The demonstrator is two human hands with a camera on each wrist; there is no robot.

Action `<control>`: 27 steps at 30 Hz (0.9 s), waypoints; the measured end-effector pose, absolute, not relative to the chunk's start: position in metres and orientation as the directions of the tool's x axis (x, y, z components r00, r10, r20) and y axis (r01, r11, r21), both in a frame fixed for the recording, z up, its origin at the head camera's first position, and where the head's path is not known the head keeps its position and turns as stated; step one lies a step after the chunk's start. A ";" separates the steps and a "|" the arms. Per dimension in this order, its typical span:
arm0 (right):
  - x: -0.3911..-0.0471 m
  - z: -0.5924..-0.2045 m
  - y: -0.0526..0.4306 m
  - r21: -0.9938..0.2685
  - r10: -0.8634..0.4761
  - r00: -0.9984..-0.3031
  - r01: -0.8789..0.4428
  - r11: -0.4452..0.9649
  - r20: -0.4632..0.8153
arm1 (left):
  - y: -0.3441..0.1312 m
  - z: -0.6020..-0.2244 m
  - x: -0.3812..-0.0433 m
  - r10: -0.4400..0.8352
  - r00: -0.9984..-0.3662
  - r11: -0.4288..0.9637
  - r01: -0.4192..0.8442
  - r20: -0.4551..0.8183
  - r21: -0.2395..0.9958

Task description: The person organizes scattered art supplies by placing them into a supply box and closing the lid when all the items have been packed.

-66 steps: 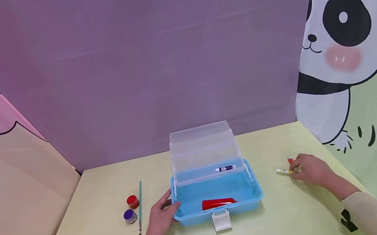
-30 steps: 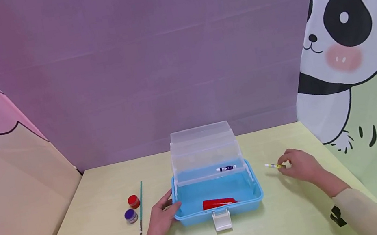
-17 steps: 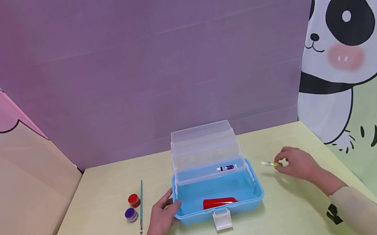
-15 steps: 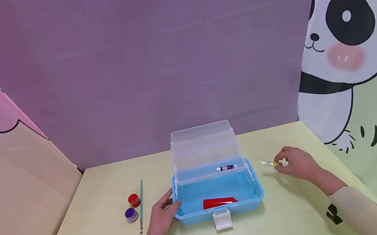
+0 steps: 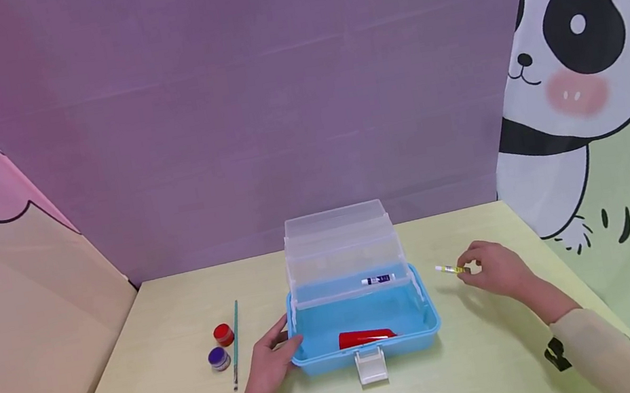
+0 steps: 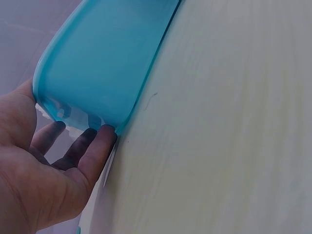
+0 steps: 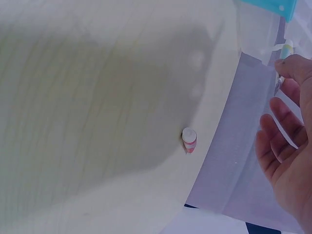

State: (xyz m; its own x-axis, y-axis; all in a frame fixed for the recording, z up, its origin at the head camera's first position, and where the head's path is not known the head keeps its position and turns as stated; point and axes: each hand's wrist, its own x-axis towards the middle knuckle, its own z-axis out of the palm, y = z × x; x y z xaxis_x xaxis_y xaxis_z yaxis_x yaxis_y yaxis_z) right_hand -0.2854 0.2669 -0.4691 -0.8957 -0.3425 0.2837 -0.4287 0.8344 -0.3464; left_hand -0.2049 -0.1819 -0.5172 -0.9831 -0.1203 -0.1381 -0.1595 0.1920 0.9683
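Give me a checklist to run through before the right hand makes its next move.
1. Yellow paint tube secure: ok, pinched by the right hand, white cap pointing toward the box.
2. Blue box steadied: ok, the left hand grips its left end.
3. Translucent lid out of the way: ok, raised at the back.
4. Floor space inside: ok, the red bottle lies along the front with bare floor behind it.
5. Dark blue paint tube on the box floor: cannot tell, seen near the translucent plastic at the back.
6. Red-marked tube stowed: not ok, on the table.
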 end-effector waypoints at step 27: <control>-0.297 -0.462 0.246 -0.354 -0.359 -0.879 -0.460 0.814 0.314 | -0.181 -0.516 -0.206 -0.118 -0.981 0.182 -0.172 -0.153 0.968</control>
State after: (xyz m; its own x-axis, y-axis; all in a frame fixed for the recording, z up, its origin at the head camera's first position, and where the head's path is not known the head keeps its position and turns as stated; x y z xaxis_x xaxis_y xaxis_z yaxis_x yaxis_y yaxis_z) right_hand -0.2966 0.2462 -0.4622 -0.8787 -0.3594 0.3143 -0.4598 0.8143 -0.3542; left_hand -0.2055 -0.1812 -0.5163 -0.9812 -0.1182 -0.1525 -0.1724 0.1815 0.9682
